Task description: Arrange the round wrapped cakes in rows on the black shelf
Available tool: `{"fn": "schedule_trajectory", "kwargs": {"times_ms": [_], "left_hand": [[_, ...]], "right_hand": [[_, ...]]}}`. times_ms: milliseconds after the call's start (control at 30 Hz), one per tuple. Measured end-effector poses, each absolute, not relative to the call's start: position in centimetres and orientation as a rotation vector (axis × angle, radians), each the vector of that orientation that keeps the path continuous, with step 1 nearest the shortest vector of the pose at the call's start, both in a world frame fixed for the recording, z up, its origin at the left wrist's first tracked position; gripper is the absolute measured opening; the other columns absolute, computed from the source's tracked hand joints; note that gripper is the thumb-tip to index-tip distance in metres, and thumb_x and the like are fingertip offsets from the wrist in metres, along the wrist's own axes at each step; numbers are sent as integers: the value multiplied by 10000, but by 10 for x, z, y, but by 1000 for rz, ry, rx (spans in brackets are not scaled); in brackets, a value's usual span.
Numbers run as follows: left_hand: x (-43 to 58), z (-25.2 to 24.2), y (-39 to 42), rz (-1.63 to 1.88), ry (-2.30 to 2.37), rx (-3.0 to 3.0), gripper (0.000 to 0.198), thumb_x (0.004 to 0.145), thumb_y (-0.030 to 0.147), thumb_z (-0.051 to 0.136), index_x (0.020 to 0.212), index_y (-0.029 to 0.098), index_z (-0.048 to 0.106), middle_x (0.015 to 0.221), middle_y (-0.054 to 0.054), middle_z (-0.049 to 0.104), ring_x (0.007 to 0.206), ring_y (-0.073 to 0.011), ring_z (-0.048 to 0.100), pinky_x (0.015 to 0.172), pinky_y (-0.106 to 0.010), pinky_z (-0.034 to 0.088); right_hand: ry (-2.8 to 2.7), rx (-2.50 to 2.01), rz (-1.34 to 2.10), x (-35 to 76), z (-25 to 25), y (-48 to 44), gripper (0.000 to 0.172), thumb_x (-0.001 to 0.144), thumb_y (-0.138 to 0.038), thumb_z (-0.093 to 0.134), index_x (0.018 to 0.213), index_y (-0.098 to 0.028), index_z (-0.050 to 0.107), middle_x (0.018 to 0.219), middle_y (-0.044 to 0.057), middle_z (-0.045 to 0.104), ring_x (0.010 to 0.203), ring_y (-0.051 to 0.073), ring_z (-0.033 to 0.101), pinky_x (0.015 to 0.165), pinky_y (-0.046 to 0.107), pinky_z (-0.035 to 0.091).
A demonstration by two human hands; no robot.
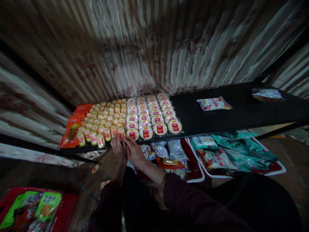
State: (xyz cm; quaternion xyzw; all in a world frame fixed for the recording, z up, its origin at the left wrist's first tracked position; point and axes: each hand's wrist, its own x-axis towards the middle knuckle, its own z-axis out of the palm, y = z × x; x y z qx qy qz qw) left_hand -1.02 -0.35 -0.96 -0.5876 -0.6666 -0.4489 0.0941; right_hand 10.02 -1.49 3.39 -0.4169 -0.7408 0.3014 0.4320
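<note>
My left hand (118,149) and my right hand (134,152) meet at the front edge of the black shelf, fingers curled and pressed together. Between their fingertips is a small yellow snack packet (121,130), at the front right of several rows of like packets (103,122). Its lower end is hidden by my fingers. Just right of it stand columns of round white crackers in clear wrappers (145,132) with red labels. On the left end lie orange snack bags (71,132).
On the shelf's right part (188,117) lie a white and red bag (214,103) and another bag (267,94). Below are white-rimmed baskets (281,169) of snack bags. A red basket (69,206) stands lower left. Loose yellow packets (96,168) lie on the floor.
</note>
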Motion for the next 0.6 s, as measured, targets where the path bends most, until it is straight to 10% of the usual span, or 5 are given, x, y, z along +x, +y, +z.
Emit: {"fn": "schedule_trajectory", "kwargs": {"times_ms": [600], "left_hand": [[-3,-18,2,-1416,-1977,-1571,384,930,273,353,1251,110,488,1271,-186,530,1253,-240,433,1070,-458,316]], "right_hand": [[-1887,-1507,422,305,-66,-77,355,831,-152,403,1094,-228,628,1027,83,641,993,224,593,899,405,504]]}}
